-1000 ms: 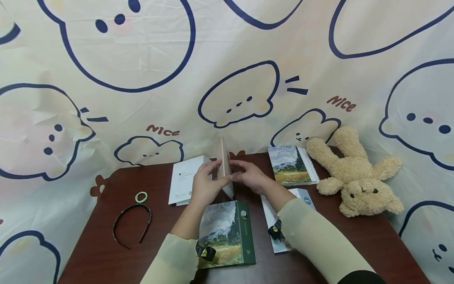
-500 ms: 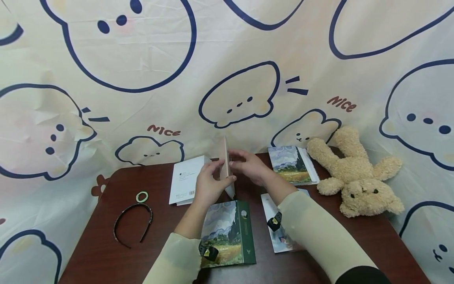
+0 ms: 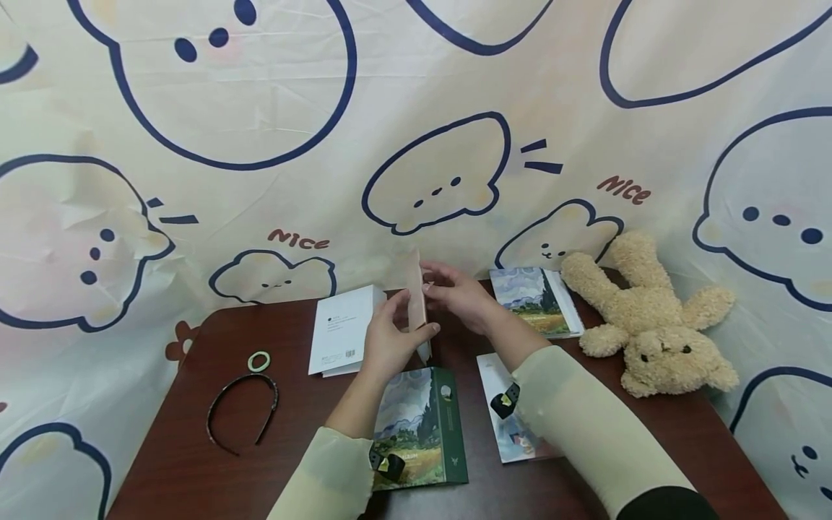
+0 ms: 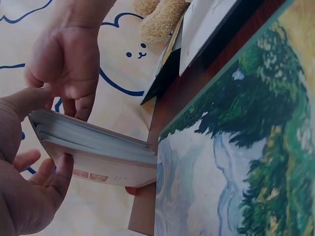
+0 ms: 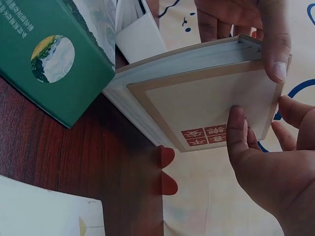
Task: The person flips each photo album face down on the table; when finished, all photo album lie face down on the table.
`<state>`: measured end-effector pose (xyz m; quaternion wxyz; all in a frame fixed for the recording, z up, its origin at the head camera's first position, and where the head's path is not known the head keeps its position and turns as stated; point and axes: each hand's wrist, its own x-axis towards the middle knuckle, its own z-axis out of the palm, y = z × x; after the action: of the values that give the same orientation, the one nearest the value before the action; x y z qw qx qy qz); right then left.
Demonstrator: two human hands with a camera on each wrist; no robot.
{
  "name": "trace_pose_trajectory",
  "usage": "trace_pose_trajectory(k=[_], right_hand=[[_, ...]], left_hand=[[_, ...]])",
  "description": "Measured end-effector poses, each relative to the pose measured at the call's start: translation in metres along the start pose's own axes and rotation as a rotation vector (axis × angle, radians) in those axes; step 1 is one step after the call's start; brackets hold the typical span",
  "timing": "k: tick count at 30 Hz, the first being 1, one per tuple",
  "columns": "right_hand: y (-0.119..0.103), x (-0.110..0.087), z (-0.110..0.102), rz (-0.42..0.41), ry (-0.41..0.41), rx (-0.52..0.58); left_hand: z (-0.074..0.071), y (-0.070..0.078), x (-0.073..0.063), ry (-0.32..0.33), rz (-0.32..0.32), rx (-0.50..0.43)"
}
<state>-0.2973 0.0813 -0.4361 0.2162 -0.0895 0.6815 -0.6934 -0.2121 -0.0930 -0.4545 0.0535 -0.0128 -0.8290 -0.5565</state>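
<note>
"Hands first. What is their condition?"

"Left hand (image 3: 386,336): grasping. Thumb and fingers lie on opposite faces of a pale book (image 3: 417,296). Right hand (image 3: 464,300): not clenched. Its fingers extend loosely along the book's right face; in the right wrist view, one rests against the cover bearing a red character block (image 5: 204,135). Contact of its other fingers: cannot tell."

"Position of the book?"

"Upright, narrow edge toward the person, between both hands, at the rear middle of the brown surface (image 3: 292,433). Whether its base touches the surface, I cannot tell. The left wrist view shows its page edges, with slight gaps."

"Adjacent items?"

"Nearer the person, just in front of the book: a photo album (image 3: 416,426), lying flat, painted landscape on the cover, green spine to the right. Left of the hands: a white booklet (image 3: 341,328), printed lines and barcode facing up. Right of the album, partly covered by the right sleeve (image 3: 585,419): a pale leaflet (image 3: 497,404)."

"Outer zone?"

"Rear right: a second painted-cover album (image 3: 529,300). Beside it, a cream plush bear (image 3: 656,318), head toward the person. Left side: a dark headband (image 3: 209,412), with a green ring (image 3: 250,363) just beyond its arch. Behind the surface: a cloth backdrop (image 3: 448,87) printed with blue-outlined animal faces."
</note>
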Motion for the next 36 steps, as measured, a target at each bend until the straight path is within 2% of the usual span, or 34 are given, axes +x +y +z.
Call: trace_pose_trajectory(k=[5, 11, 18, 24, 30, 36], right_hand=[[-0.004, -0.004, -0.001, 0.009, -0.009, -0.031], [-0.005, -0.006, -0.002, -0.013, -0.02, -0.048], [-0.004, -0.009, -0.004, -0.042, -0.026, -0.077], [-0.002, -0.012, -0.008, -0.036, -0.002, -0.097], [0.0, -0.016, -0.016, -0.014, 0.051, -0.166], [0.001, -0.02, -0.023, -0.05, 0.077, -0.238]], left_hand=[[0.004, -0.002, 0.0, -0.007, 0.015, -0.023], [0.009, -0.008, -0.001, -0.045, -0.001, -0.041], [0.012, -0.011, -0.002, -0.046, -0.029, 0.012], [0.015, -0.015, 0.0, -0.078, -0.019, 0.008], [0.018, -0.017, -0.001, -0.116, 0.004, 0.015], [0.019, -0.018, -0.001, -0.153, 0.011, 0.004]])
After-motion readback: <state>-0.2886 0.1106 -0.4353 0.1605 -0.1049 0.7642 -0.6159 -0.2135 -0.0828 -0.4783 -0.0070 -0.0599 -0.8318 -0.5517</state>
